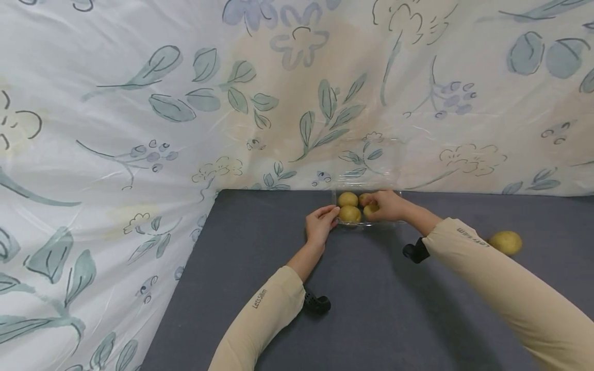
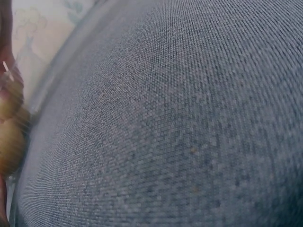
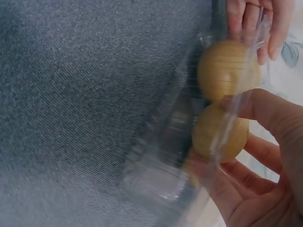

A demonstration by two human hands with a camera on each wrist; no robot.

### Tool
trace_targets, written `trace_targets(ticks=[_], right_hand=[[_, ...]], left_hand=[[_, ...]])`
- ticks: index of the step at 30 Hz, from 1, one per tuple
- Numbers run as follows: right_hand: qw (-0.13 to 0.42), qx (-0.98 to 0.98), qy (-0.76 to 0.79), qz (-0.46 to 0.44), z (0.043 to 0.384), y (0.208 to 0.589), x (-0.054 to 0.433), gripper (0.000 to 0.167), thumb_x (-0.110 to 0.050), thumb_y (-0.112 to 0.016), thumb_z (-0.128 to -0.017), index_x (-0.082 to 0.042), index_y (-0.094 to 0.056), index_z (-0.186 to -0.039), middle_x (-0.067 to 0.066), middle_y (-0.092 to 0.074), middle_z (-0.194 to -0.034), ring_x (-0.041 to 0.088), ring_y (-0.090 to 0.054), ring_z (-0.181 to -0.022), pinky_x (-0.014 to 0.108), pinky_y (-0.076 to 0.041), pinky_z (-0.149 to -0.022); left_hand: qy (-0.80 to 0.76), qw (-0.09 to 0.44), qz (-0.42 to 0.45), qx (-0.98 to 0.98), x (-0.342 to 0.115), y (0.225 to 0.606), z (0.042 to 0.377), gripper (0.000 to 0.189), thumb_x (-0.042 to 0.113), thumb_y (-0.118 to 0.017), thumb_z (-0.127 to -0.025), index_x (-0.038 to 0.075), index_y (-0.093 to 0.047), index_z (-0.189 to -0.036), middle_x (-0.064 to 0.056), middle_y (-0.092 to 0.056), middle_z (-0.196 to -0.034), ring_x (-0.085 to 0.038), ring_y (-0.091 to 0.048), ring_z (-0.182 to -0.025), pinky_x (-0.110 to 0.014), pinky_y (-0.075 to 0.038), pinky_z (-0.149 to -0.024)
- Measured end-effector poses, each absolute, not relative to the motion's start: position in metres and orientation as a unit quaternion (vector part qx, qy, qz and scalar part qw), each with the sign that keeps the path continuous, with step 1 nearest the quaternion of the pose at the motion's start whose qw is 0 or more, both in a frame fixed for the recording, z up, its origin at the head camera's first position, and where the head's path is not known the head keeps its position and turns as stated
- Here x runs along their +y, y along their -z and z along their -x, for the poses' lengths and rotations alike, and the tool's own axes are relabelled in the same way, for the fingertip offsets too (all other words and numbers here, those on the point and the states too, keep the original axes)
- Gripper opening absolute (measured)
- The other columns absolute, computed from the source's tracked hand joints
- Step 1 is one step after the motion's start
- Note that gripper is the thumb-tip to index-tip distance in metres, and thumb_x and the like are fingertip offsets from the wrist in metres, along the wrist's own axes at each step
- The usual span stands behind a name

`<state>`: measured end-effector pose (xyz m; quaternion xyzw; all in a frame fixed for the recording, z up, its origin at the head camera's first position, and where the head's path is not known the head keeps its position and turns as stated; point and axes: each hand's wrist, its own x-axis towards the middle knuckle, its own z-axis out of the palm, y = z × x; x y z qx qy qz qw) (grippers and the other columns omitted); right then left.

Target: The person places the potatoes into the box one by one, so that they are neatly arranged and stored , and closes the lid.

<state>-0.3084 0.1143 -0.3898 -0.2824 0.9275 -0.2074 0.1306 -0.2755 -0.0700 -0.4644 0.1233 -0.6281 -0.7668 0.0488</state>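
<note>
A clear plastic box [image 1: 368,225] with its lid [image 1: 368,159] raised stands at the table's back edge. Two yellow potatoes, one at the back [image 1: 348,199] and one in front [image 1: 349,214], lie in its left half. My left hand [image 1: 319,226] pinches the box's left wall between thumb and fingers. Reaching in from the right, my right hand [image 1: 387,206] grips another potato [image 3: 220,132], thumb on one side and fingers round the other. That potato sits close beside the front-left one [image 3: 227,68]. My right hand partly hides the box's right half.
One more potato [image 1: 506,242] lies on the table to the right, partly behind my right sleeve [image 1: 501,283]. The dark grey table [image 1: 260,242] meets a floral cloth [image 1: 278,103] at the back and left. Black wrist cameras hang under both forearms.
</note>
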Motion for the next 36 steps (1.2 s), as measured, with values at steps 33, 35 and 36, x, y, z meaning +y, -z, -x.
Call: trace_targets(ticks=[33,35,36], right_hand=[[0.114,0.932,0.218,0.267,0.310,0.404,0.115,0.031,-0.015,-0.062,-0.084,0.006,-0.060,-0.106,0.017,-0.066,-0.091,0.022,-0.057,-0.074,0.037,-0.049,-0.066],[0.118,0.931,0.218,0.267,0.310,0.404,0.116,0.029,-0.015,-0.060,-0.086,0.006,-0.060,-0.106,0.020,-0.066,-0.095,0.025,-0.060,-0.079,0.039,-0.051,-0.068],[0.120,0.931,0.219,0.266,0.310,0.404,0.116,0.029,-0.016,-0.060,-0.087,0.006,-0.060,-0.107,0.021,-0.065,-0.098,0.028,-0.061,-0.082,0.040,-0.052,-0.070]], left_hand=[[0.755,0.045,-0.118,-0.643,-0.070,0.434,0.255,0.025,0.007,-0.067,-0.084,-0.008,-0.066,-0.104,-0.018,-0.068,-0.097,-0.014,-0.064,-0.082,-0.040,-0.054,-0.081],[0.755,0.040,-0.119,-0.644,-0.071,0.437,0.258,0.025,0.007,-0.067,-0.084,-0.007,-0.066,-0.104,-0.018,-0.068,-0.098,-0.015,-0.064,-0.082,-0.041,-0.053,-0.082],[0.756,0.039,-0.120,-0.643,-0.071,0.440,0.260,0.024,0.007,-0.067,-0.084,-0.007,-0.066,-0.104,-0.018,-0.068,-0.098,-0.015,-0.064,-0.082,-0.041,-0.054,-0.082]])
